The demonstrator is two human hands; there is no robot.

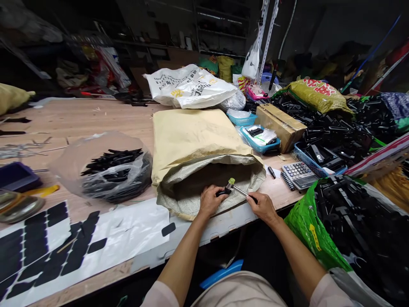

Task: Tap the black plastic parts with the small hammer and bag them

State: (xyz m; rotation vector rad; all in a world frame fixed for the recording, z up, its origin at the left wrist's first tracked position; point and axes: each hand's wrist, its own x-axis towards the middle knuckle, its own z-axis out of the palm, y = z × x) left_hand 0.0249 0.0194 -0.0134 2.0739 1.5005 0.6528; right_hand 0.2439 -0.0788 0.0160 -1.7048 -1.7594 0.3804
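Note:
My left hand [211, 200] is closed around a small black plastic part [223, 192] at the mouth of a big tan woven sack [194, 132]. In my right hand [263, 207] is a small mallet [239, 190] with a metal shaft, a dark handle and a yellow-green face on its head. The mallet's head is right by the black part; whether they touch, I cannot tell. The sack lies on its side on the workbench, its open, grey-lined mouth toward me. What is deep inside it stays in shadow.
A clear bag of black parts [116, 175] and sheets of black stickers [54, 243] lie to the left. On the right are a calculator [298, 175], a cardboard box [281, 125], blue baskets [262, 140] and a green sack [308, 217] full of black parts.

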